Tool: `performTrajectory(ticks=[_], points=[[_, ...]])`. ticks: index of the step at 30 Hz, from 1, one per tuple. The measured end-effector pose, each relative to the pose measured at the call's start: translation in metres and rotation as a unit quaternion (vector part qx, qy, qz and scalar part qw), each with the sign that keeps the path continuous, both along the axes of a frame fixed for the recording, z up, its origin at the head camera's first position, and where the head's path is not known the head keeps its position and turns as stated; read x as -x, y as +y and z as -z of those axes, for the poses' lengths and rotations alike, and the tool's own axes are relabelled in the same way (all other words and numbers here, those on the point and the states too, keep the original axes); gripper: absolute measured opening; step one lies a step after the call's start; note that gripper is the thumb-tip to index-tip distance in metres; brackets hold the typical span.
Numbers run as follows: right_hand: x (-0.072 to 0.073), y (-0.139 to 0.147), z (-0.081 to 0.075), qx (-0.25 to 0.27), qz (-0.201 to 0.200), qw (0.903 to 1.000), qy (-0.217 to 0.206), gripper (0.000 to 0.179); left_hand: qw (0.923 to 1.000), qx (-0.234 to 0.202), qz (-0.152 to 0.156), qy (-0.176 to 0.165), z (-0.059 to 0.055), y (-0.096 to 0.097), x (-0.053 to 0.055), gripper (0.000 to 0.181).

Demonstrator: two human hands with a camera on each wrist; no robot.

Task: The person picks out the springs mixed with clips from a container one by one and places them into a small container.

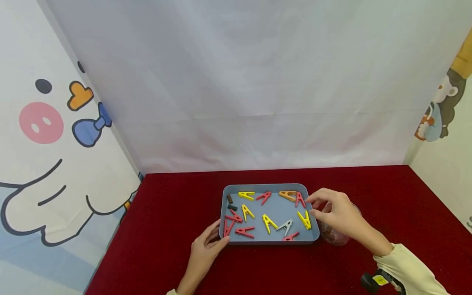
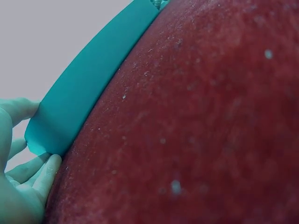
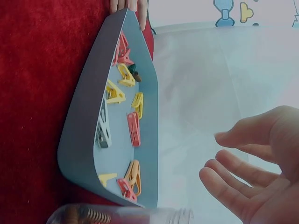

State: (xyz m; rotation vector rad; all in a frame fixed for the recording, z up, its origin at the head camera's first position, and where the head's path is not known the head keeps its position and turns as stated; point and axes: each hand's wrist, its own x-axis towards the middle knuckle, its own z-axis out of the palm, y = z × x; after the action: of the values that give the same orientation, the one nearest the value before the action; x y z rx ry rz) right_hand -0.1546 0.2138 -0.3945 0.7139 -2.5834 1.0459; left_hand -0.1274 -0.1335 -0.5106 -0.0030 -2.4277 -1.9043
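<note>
A shallow blue-grey tray [image 1: 280, 209] sits on the table with several clothespins lying apart in it: yellow [image 1: 268, 223], red [image 1: 245, 232], orange [image 1: 287, 194] and pale grey [image 1: 286, 226]. Two small pieces, one dark green [image 1: 232, 207] and one brown [image 1: 230, 199], lie at its left side. My left hand [image 1: 204, 248] grips the tray's near left corner between thumb and fingers. Over the tray's right edge, my right hand [image 1: 339, 211] hovers with relaxed fingers and nothing between them. Partly beneath it stands a clear plastic jar [image 3: 140, 215], with brown coiled pieces inside.
Dark red cloth [image 1: 177, 205] covers the table. A pale curtain [image 1: 258, 82] hangs behind it, and printed cartoon panels [image 1: 44, 123] stand at both sides. The jar stands close against the tray's right end.
</note>
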Motion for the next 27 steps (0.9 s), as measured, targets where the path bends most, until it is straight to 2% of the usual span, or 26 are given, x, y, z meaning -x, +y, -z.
performTrajectory(ticks=[9, 15, 21, 27], points=[[0.005, -0.017, 0.003, 0.011, -0.012, 0.9995, -0.029, 0.027, 1.0000, -0.003, -0.006, -0.004, 0.000, 0.000, -0.002, 0.055], [0.010, -0.028, 0.007, 0.014, -0.020, 0.9993, -0.028, 0.025, 1.0000, -0.004, -0.005, 0.002, 0.001, -0.001, -0.001, 0.055], [0.014, -0.040, 0.011, 0.027, -0.031, 0.9977, -0.053, 0.023, 1.0000, -0.002, -0.002, 0.005, 0.001, -0.001, 0.000, 0.054], [0.017, -0.051, 0.017, 0.034, -0.038, 0.9974, -0.051, 0.022, 1.0000, -0.004, -0.002, 0.001, 0.000, 0.001, 0.000, 0.055]])
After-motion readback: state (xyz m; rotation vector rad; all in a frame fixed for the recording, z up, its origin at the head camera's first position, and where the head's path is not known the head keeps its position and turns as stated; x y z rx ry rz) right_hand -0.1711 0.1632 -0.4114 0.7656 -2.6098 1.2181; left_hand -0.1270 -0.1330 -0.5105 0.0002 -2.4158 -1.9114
